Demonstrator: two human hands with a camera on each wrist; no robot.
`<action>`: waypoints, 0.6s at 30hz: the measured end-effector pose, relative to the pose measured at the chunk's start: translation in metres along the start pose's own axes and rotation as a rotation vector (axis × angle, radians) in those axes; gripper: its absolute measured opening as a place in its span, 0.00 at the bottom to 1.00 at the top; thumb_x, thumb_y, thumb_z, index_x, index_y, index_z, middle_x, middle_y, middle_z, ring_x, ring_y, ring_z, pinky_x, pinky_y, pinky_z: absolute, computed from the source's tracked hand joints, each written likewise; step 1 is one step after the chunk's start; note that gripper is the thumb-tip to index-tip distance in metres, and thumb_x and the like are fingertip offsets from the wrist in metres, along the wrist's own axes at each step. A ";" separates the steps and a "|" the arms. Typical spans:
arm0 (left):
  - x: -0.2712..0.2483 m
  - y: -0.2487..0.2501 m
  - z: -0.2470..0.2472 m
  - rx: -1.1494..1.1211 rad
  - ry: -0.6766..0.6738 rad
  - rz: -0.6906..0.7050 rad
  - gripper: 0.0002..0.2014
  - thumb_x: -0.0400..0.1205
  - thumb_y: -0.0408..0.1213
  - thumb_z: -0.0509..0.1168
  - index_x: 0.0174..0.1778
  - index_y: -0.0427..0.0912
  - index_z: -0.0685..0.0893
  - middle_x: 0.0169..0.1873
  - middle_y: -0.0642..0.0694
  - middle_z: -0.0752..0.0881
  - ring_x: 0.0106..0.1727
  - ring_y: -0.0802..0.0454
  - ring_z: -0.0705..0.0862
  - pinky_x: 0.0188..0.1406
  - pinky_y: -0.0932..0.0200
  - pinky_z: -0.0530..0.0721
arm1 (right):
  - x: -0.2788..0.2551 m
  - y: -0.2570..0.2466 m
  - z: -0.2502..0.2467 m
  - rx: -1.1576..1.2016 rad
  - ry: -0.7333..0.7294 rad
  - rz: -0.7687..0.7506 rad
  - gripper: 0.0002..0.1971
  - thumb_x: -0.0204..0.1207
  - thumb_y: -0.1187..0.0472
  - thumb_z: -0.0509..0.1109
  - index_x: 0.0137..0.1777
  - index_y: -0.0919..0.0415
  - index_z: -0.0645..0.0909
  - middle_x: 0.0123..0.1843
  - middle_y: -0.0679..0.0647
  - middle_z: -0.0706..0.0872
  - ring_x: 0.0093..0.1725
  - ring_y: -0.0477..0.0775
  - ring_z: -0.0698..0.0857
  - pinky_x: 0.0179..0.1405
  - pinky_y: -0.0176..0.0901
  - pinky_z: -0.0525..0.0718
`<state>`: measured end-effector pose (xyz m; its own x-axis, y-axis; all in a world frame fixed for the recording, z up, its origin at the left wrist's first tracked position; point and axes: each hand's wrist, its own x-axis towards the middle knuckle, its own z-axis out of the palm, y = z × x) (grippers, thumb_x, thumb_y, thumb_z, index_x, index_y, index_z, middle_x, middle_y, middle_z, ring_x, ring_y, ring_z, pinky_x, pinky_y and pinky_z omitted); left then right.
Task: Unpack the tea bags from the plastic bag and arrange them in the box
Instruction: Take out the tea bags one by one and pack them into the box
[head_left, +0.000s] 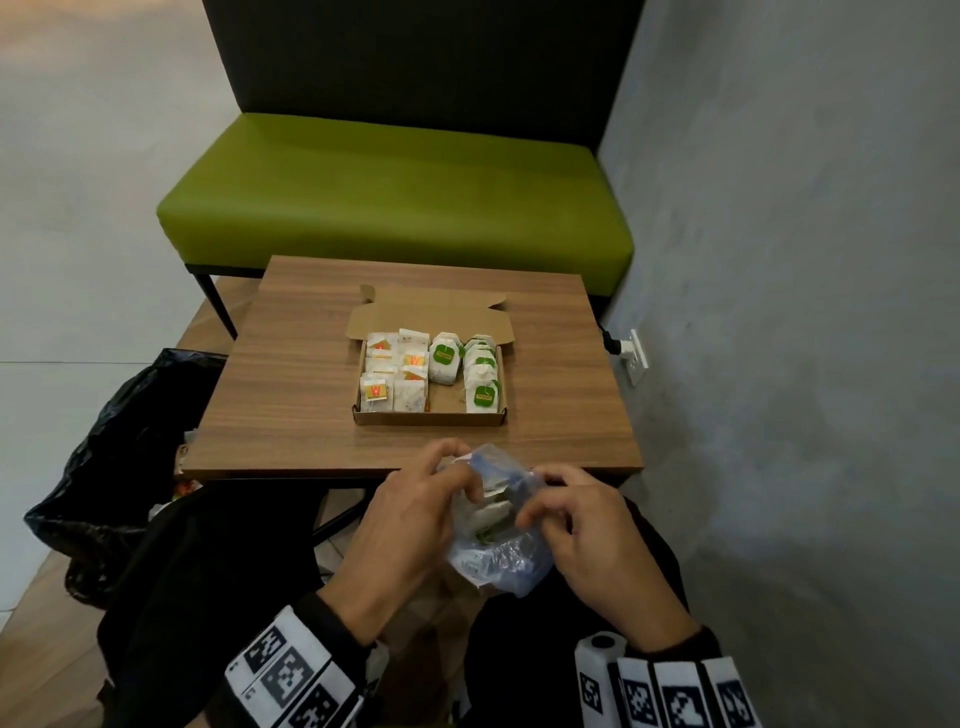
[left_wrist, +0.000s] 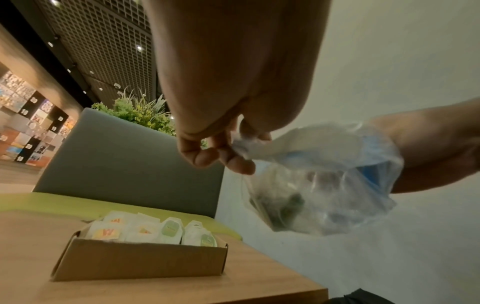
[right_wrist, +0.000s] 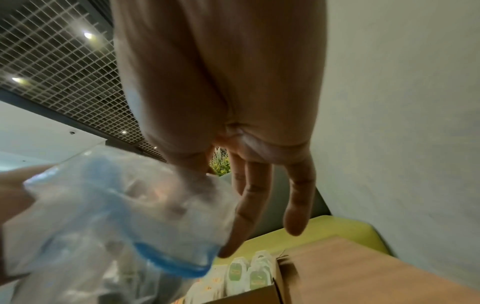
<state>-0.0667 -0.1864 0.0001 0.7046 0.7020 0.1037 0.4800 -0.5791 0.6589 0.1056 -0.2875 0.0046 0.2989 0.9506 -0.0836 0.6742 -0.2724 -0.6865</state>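
Head view: my left hand (head_left: 410, 512) and right hand (head_left: 584, 525) hold the clear plastic bag (head_left: 496, 540) between them, above my lap, just short of the wooden table (head_left: 291, 395) edge. Left fingers (left_wrist: 235, 162) curl and pinch the bag's mouth; right thumb and forefinger pinch its blue-striped rim, other right fingers (right_wrist: 249, 207) hang extended, relaxed. Both wrists angle inward, palms facing. Some tea bags (head_left: 491, 512) sit inside the bag. Open cardboard box (head_left: 431, 415) rests mid-table, holding orange-tagged tea bags (head_left: 392, 374) left, green-tagged tea bags (head_left: 467, 369) right. Green bench (head_left: 395, 208) behind, black trash bag (head_left: 104, 467) to my left.
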 end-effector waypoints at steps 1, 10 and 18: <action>0.000 0.001 -0.003 0.004 -0.025 -0.010 0.05 0.79 0.45 0.61 0.46 0.59 0.81 0.63 0.59 0.78 0.56 0.55 0.84 0.51 0.49 0.86 | 0.000 0.000 0.000 -0.045 -0.009 0.007 0.15 0.78 0.70 0.68 0.41 0.51 0.92 0.65 0.40 0.80 0.64 0.40 0.80 0.65 0.37 0.78; 0.001 0.008 -0.015 0.039 -0.126 -0.035 0.32 0.76 0.47 0.73 0.76 0.53 0.69 0.68 0.61 0.74 0.65 0.68 0.69 0.67 0.80 0.60 | -0.001 -0.008 -0.003 -0.118 0.031 -0.091 0.17 0.72 0.53 0.74 0.60 0.37 0.83 0.80 0.38 0.67 0.72 0.41 0.74 0.75 0.55 0.72; 0.002 0.012 -0.018 0.092 -0.169 0.025 0.41 0.71 0.56 0.76 0.78 0.51 0.66 0.69 0.60 0.72 0.71 0.62 0.71 0.58 0.84 0.59 | 0.007 -0.019 -0.017 -0.126 -0.166 -0.242 0.34 0.63 0.29 0.71 0.72 0.30 0.73 0.84 0.33 0.54 0.72 0.30 0.66 0.79 0.61 0.67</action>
<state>-0.0688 -0.1844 0.0212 0.7911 0.6116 -0.0129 0.5015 -0.6364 0.5861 0.1061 -0.2783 0.0297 0.0122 0.9986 -0.0523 0.7936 -0.0415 -0.6070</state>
